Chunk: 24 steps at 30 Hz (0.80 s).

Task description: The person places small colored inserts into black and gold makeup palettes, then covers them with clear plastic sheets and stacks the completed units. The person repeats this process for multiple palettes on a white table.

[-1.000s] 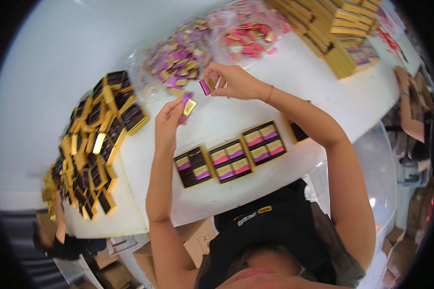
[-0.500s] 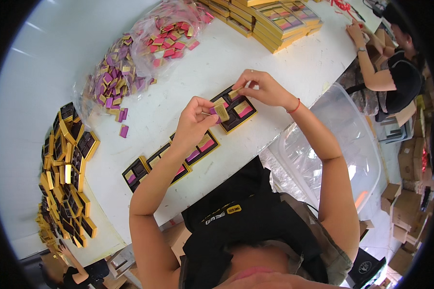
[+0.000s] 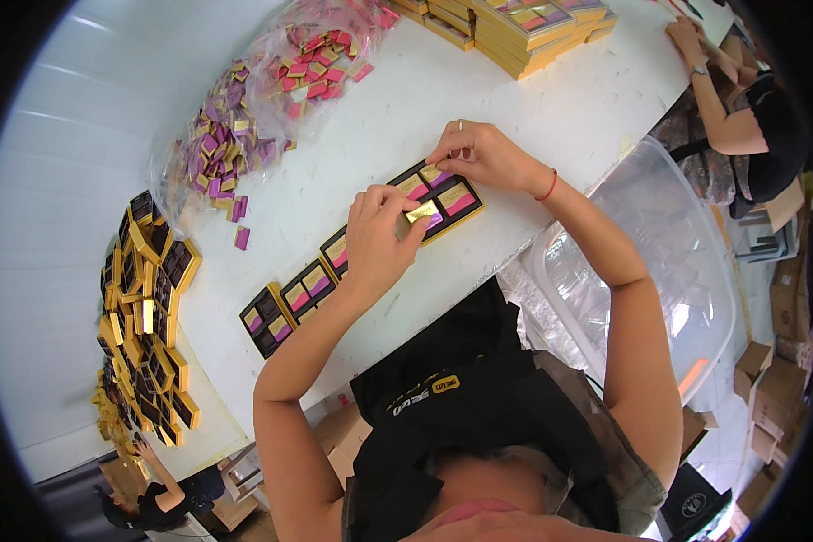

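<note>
A black four-compartment box with a gold edge (image 3: 472, 214) lies between my hands on the white table. My left hand (image 3: 381, 233) pinches a shiny purple-and-gold wrapped piece (image 3: 424, 213) at the near left compartment. At the far right compartment, my right hand (image 3: 486, 161) has its thumb and fingertips closed on another purple-and-gold wrapped piece (image 3: 436, 175). The remaining compartments hold a far pink-and-gold piece (image 3: 411, 188) and a near pink-and-gold piece (image 3: 457, 198). My left hand and forearm partly cover a row of similar boxes (image 3: 307, 285); the leftmost box (image 3: 266, 322) is only partly filled.
Plastic bags of purple-and-gold pieces (image 3: 215, 149) and pink-and-gold pieces (image 3: 321, 68) spill open at the back left. Black boxes (image 3: 149, 316) are heaped at the left edge. Filled boxes (image 3: 524, 45) stand stacked behind. A clear plastic bin (image 3: 637, 271) stands right; a co-worker (image 3: 736, 126) is beyond.
My left hand has brought its wrapped piece down to the near left compartment. The piece at my right fingertips now sits lower in the far right compartment. The whole view has shifted slightly.
</note>
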Tool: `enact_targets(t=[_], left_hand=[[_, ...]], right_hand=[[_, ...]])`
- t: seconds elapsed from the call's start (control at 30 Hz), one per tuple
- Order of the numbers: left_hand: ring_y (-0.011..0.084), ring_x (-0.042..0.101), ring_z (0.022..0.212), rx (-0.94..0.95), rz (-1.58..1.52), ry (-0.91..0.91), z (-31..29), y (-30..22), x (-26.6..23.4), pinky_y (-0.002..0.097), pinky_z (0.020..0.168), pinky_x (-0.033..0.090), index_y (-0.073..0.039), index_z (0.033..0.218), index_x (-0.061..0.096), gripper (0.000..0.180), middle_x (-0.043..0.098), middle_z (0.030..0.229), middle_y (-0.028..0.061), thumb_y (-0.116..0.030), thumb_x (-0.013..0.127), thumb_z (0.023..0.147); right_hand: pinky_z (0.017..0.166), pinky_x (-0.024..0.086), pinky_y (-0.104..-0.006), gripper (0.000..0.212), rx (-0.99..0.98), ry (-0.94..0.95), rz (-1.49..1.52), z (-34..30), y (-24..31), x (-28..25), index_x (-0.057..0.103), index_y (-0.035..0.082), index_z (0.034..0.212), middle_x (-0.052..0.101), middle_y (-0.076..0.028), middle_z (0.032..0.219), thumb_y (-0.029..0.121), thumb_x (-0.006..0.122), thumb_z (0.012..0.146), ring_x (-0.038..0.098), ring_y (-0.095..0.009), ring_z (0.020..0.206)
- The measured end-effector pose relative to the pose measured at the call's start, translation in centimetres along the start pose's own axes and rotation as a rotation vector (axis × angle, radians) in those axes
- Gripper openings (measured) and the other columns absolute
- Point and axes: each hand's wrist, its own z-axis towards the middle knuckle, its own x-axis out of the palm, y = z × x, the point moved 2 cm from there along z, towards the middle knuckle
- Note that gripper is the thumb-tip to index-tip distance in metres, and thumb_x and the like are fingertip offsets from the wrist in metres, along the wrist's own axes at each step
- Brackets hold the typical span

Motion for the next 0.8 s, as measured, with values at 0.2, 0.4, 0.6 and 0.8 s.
enact_targets(t=[0.2,0.4,0.6,0.8], left_hand=[[0.0378,0.039,0.136,0.215,0.231,0.095,-3.6,-1.2,1.6,0.0469,0.111,0.032,0.004,0.132,0.05,0.056,0.041,0.146,0.0228,-0.024,0.068,0.087],[0.0369,0.033,0.141,0.238,0.358,0.092,-3.4,-2.3,3.3,0.0519,0.116,0.024,0.005,0.142,0.041,0.073,0.037,0.151,0.0221,-0.037,0.065,0.087],[0.0336,0.035,0.14,0.251,0.561,0.098,-3.7,-1.5,3.2,0.0513,0.116,0.025,0.004,0.142,0.043,0.069,0.039,0.151,0.018,-0.036,0.062,0.089],[0.0328,0.032,0.142,0.2,0.411,0.111,-4.6,0.1,2.4,0.0522,0.115,0.025,-0.01,0.147,0.041,0.072,0.035,0.154,0.0118,-0.034,0.067,0.084]], right_hand=[[0.084,0.052,-0.034,0.023,-0.051,-0.015,-0.12,-1.0,0.3,0.4,0.074,0.007,0.104,0.064,-0.01,0.103,0.003,0.072,0.082,0.062,-0.026,0.093],[0.089,0.05,-0.0356,0.032,-0.005,-0.075,-0.177,-2.7,2.0,1.5,0.071,0.007,0.114,0.061,-0.013,0.121,0.011,0.073,0.083,0.06,-0.028,0.104],[0.1,0.045,-0.0394,0.059,-0.002,-0.033,-0.289,-4.6,3.2,2.4,0.064,0.008,0.128,0.05,-0.014,0.142,0.03,0.08,0.076,0.053,-0.032,0.118],[0.104,0.041,-0.0416,0.085,0.004,0.024,-0.327,-4.3,3.0,2.3,0.057,0.01,0.136,0.047,-0.014,0.146,0.041,0.087,0.063,0.05,-0.035,0.123]])
